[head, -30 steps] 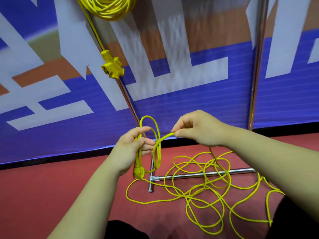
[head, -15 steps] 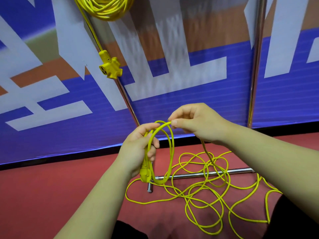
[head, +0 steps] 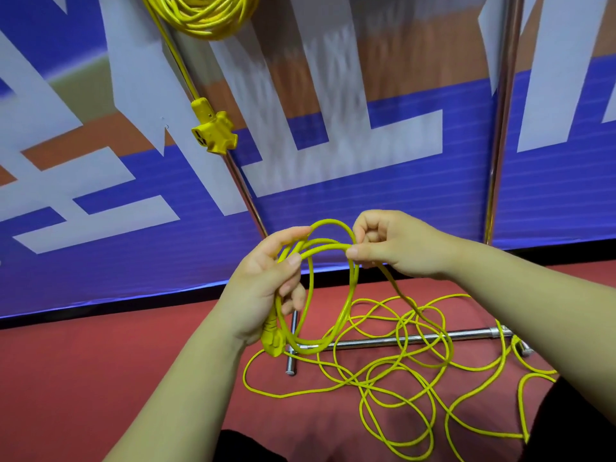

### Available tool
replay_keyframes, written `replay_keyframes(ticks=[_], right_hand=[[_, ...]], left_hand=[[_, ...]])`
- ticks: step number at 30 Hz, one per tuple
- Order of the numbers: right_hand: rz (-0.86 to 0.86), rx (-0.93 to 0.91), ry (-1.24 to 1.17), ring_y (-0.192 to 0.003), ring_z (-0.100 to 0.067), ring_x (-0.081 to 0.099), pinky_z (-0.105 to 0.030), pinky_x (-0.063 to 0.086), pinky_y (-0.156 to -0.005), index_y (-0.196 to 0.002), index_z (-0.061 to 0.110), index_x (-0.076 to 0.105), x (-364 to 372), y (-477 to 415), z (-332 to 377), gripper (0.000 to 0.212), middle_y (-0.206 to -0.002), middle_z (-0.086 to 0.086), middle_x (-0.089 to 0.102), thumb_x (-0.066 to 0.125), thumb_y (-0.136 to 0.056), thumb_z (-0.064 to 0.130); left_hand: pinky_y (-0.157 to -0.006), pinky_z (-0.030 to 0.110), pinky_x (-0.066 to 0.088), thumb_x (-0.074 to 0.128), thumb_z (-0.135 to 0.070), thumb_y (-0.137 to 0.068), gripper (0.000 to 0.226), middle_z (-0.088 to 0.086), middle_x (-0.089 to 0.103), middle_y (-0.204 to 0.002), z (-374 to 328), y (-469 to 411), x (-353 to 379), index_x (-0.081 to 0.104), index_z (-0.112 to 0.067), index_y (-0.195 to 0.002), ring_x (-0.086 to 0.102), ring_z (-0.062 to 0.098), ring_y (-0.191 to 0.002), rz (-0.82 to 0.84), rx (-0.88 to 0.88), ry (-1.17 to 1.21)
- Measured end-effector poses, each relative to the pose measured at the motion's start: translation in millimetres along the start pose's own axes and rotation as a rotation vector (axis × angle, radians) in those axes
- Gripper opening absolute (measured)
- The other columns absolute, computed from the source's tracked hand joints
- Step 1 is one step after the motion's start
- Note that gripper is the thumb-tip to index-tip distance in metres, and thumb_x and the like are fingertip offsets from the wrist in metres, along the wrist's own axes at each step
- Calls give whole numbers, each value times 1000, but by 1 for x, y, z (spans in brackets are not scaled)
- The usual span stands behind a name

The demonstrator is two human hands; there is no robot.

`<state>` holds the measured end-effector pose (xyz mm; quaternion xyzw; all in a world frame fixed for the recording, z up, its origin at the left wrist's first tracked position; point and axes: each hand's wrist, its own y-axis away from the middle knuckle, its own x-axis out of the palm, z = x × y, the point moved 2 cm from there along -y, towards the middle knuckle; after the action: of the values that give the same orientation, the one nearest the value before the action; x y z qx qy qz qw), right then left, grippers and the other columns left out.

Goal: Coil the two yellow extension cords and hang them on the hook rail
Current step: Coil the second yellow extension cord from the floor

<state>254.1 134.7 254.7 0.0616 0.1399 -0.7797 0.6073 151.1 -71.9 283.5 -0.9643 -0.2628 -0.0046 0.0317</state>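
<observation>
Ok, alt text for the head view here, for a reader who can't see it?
The left hand grips loops of a thin yellow extension cord, its plug hanging below, while the right hand pinches another loop. The rest lies tangled on the red floor; a second coiled yellow cord hangs above against a blue banner.

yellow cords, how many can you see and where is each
2. One coiled cord hangs at the top edge, its socket end dangling below. The second cord is looped in the left hand, pinched by the right hand, the rest tangled on the floor.
</observation>
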Motion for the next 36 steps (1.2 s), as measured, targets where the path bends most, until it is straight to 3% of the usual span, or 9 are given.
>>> replay_keyframes(ticks=[3, 9, 14, 17, 20, 25, 30, 33, 36], right_hand=[[65, 30, -58, -69, -17, 63, -28, 52, -68, -95, 9, 60, 4, 4, -2, 11, -78, -21, 67, 70, -91, 9], [-164, -65, -30, -59, -12, 53, -28, 46, -62, -89, 10, 65, 5, 6, 6, 10, -64, 1, 64, 74, -88, 13], [47, 46, 15, -66, -19, 54, -35, 44, -64, -86, 17, 50, 10, 1, -18, 22, -59, 1, 56, 71, -91, 18], [192, 98, 179, -64, -17, 48, -38, 40, -63, -79, 25, 47, 17, 4, -34, 27, -68, -1, 58, 72, -88, 19], [166, 105, 278, -64, -18, 59, -38, 49, -68, -76, 21, 50, 21, 6, -37, 27, -78, 0, 71, 72, -87, 12], [-82, 92, 51, -73, -20, 73, -40, 58, -68, -83, 7, 58, 17, 7, -18, 18, -87, -12, 73, 71, -84, -6], [-240, 113, -247, -82, -30, 76, -45, 62, -73, -83, 12, 60, 19, 9, 5, 20, -87, -15, 68, 72, -85, -4], [-273, 99, -357, -82, -27, 76, -46, 62, -74, -84, 15, 62, 23, 9, 16, 21, -83, -5, 66, 71, -85, -4], [-305, 49, -383, -82, -27, 76, -45, 63, -74, -87, 15, 66, 24, 8, 24, 21, -83, -3, 65, 71, -86, -5]], left_hand=[[-39, 19, 29, 58, -19, -90, 30, 3, 37, -56, -1, 2, -5, 68, -21, -118, 33, 12, -37, -60, -4, 31], [-39, 16, 31, 56, -16, -89, 27, 8, 49, -65, 3, 4, -5, 72, -20, -112, 32, 6, -35, 10, -70, 94], [-42, 23, 47, 57, -15, -94, 18, 1, 42, -62, -9, 5, -4, 68, -15, -109, 43, 11, -43, -77, 9, 141], [-35, 15, 33, 50, -15, -92, 23, 0, 42, -65, -12, 6, -16, 66, -13, -109, 34, 3, -39, -157, 56, 257], [-36, 14, 18, 51, -13, -92, 23, 1, 44, -66, -8, 7, -30, 71, -16, -104, 29, 1, -38, -174, 53, 267], [-42, 18, 20, 52, -7, -99, 25, 4, 47, -69, 7, 8, -40, 73, -20, -107, 29, 7, -41, -166, -8, -5], [-44, 22, 24, 56, -4, -96, 26, 5, 41, -65, 13, 2, -32, 74, -21, -105, 27, 13, -47, -225, 15, -34], [-49, 27, 28, 70, -9, -91, 21, 8, 43, -66, 19, -2, -21, 77, -25, -102, 32, 18, -52, -183, 25, -341], [-56, 22, 36, 81, -25, -83, 27, -1, 51, -70, 37, -7, -2, 76, -30, -109, 40, 8, -54, -30, -39, -612]])
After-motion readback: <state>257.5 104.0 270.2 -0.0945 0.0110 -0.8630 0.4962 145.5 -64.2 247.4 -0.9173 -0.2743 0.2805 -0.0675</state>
